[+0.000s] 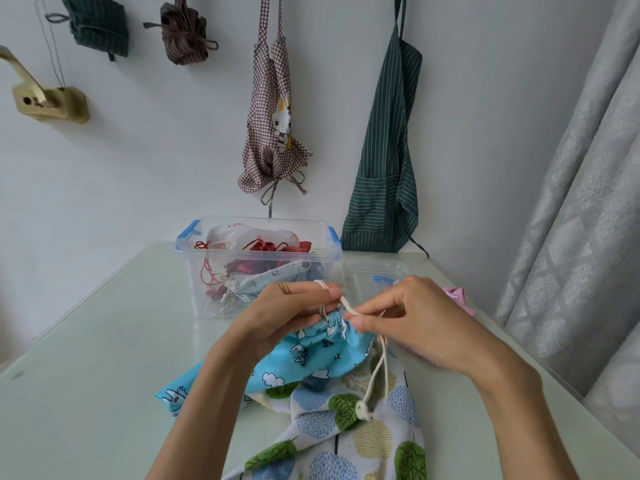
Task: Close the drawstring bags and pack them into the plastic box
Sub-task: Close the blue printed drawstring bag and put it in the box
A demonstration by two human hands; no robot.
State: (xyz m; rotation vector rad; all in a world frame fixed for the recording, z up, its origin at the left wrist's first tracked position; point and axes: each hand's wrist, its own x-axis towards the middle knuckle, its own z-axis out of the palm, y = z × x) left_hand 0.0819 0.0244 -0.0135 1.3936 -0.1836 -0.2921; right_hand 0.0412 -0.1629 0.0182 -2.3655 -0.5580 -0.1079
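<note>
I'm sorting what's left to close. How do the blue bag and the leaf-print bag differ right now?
The blue bag has its neck gathered, with both hands, left and right, pinching its cord; the leaf-print bag lies flat and unheld. The blue one shows white clouds, the other green leaves on white. Both rest outside the plastic box.

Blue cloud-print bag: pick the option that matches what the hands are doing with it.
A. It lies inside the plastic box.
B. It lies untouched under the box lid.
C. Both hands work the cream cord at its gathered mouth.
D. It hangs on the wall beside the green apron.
C: the left hand holds the gathered mouth of the blue bag while the right hand pinches the cream cord; it is outside the plastic box.
</note>
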